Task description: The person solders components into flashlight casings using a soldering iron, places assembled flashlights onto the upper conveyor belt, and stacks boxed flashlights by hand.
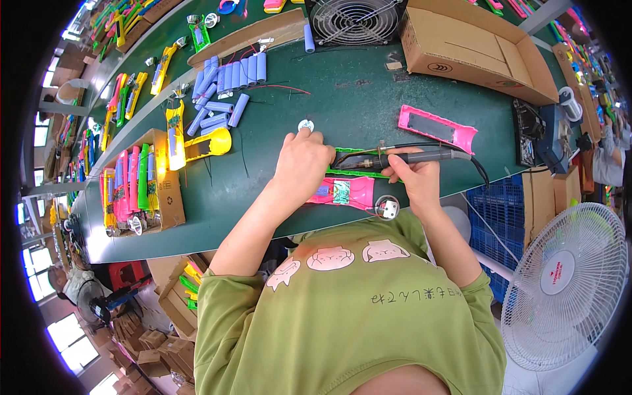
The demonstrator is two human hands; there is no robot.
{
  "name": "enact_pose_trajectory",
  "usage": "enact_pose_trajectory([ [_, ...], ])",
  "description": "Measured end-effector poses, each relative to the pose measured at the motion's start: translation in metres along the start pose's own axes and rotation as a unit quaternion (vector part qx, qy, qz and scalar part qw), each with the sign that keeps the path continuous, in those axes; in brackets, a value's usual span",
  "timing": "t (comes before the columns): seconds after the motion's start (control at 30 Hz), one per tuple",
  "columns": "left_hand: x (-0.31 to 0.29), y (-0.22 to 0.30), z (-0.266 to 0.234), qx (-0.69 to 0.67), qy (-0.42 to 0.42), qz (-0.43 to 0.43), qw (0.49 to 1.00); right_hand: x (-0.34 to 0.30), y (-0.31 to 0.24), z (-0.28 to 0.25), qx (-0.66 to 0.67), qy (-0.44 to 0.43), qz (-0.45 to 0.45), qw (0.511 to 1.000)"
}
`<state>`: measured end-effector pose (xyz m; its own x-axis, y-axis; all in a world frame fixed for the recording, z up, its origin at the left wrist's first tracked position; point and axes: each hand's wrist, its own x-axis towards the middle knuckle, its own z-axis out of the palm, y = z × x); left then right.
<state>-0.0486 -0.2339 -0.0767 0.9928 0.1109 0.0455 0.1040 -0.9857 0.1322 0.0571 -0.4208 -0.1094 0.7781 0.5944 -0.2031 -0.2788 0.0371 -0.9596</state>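
My right hand (pixel 416 176) grips a soldering iron (pixel 428 157) by its dark handle, with the tip pointing left over a green plastic flashlight shell (pixel 359 174). Curled over the shell's left end is my left hand (pixel 301 164), its thumb side against the shell; the fingers hide what lies beneath. Just beyond those fingertips shows a small round silver reflector (pixel 305 124). Nearer me lies a pink shell (pixel 359 191) holding a green circuit board (pixel 341 191) and a blue cell, with a lamp head (pixel 388 209) wired at its right end.
Blue battery cells (pixel 240 74) are heaped at the far left. A carton (pixel 172 187) of filled shells stands left. Another pink shell (pixel 438 128) lies right, below an open carton (pixel 474 56). A black fan (pixel 357 23) stands at the back; a white fan (pixel 565 283) is at right.
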Motion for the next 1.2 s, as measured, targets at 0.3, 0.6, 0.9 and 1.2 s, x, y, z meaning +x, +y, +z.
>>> enact_pose_trajectory([
  [0.3,0.004,0.000,0.000,0.019,-0.013,0.009,1.000,0.001,0.004,-0.001,-0.010,-0.012,-0.006,1.000],
  [0.6,0.006,-0.001,0.003,0.027,-0.014,0.009,1.000,-0.017,0.009,-0.013,0.026,0.014,-0.143,0.989],
  [0.9,0.006,0.001,-0.001,0.017,-0.004,0.010,1.000,-0.029,0.005,-0.014,0.010,0.017,-0.178,0.984],
  [1.2,0.005,0.000,0.002,-0.014,0.006,-0.004,1.000,-0.004,0.000,-0.001,0.031,0.017,-0.024,0.999],
])
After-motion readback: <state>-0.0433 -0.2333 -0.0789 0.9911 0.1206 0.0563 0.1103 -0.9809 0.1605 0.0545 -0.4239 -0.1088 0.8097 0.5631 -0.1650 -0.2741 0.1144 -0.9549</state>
